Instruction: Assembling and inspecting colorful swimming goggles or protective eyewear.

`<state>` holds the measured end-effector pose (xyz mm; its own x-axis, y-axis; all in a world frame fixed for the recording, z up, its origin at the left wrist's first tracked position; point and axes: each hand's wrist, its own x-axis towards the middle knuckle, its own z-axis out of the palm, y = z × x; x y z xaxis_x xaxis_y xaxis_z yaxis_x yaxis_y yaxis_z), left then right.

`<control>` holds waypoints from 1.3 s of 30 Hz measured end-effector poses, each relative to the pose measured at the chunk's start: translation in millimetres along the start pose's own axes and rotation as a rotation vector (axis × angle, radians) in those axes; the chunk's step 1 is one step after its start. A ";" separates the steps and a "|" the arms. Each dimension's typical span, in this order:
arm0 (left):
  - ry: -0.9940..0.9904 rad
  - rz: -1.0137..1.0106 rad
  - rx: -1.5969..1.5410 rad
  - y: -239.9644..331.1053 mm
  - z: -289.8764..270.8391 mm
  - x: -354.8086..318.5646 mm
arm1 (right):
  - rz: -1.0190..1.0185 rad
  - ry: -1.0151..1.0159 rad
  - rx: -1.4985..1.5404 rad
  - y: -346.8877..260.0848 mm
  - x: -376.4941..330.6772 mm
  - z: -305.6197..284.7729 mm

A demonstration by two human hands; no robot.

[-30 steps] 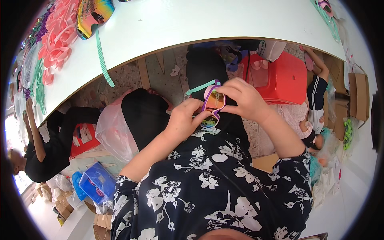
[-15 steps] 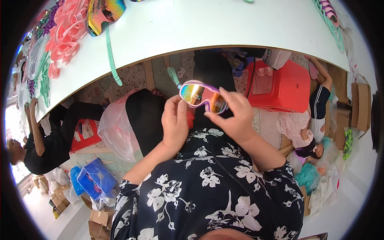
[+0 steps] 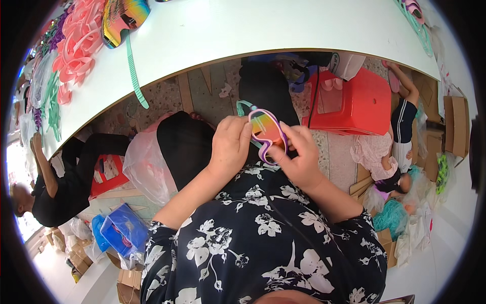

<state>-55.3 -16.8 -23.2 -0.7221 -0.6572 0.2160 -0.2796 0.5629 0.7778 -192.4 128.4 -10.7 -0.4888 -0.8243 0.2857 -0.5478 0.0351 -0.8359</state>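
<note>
A pair of swim goggles point(image 3: 268, 127) with a pink and purple frame and mirrored orange lenses is tilted above my lap. My left hand point(image 3: 231, 144) pinches its left side, where a green strap point(image 3: 245, 105) comes off the frame. On the other side, my right hand point(image 3: 302, 154) grips the frame between thumb and fingers. Parts of the frame are hidden behind my fingers.
Beyond my lap a white table point(image 3: 253, 25) curves across, bearing pink frames point(image 3: 76, 50), a mirrored lens piece point(image 3: 124, 20) and green straps point(image 3: 50, 109). A red stool point(image 3: 354, 104) stands at right. One person point(image 3: 55, 182) sits at left; a child point(image 3: 400, 142) is at right.
The goggles have turned from nearly level to steeply tilted, with their right side lower. My left hand has moved right, closer to my right hand.
</note>
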 end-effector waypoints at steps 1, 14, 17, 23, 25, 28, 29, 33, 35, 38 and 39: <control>0.000 0.044 0.030 2.9 -2.1 1.1 | 0.107 -0.041 0.053 -3.3 6.4 -4.5; -0.194 -0.014 -0.134 34.7 -10.8 15.4 | 0.918 -0.481 0.915 39.2 68.7 -38.1; -0.208 -0.332 -0.429 38.1 -7.9 17.5 | 0.924 -0.581 0.942 36.2 77.0 -42.7; -0.385 -0.874 -1.034 39.2 -10.3 33.2 | 0.989 -0.830 1.027 52.6 86.9 -45.0; -0.541 -0.977 -1.156 32.8 -13.8 40.9 | 1.000 -0.892 1.050 54.3 86.9 -43.4; -0.657 -0.983 -1.242 27.8 -12.0 44.2 | 1.008 -0.956 1.088 53.7 86.0 -40.9; -0.669 -0.986 -1.230 27.8 -11.5 45.4 | 0.999 -0.969 1.098 53.6 85.1 -40.1; -0.708 -0.960 -1.177 26.7 -8.5 49.1 | 1.022 -0.967 1.120 53.8 82.8 -40.2; -0.722 -0.927 -1.136 25.3 -7.5 50.3 | 1.029 -0.967 1.132 56.7 80.6 -38.7; -0.725 -0.883 -1.069 23.6 -7.0 51.3 | 1.039 -0.957 1.136 59.3 79.7 -35.3; -0.718 -0.878 -1.053 23.5 -7.1 51.5 | 1.042 -0.952 1.135 59.3 80.1 -34.3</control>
<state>-94.6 -41.0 10.4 -0.8031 -0.0362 -0.5948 -0.4297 -0.6563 0.6202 -287.4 83.9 -21.3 0.4459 -0.7397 -0.5041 0.5743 0.6684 -0.4728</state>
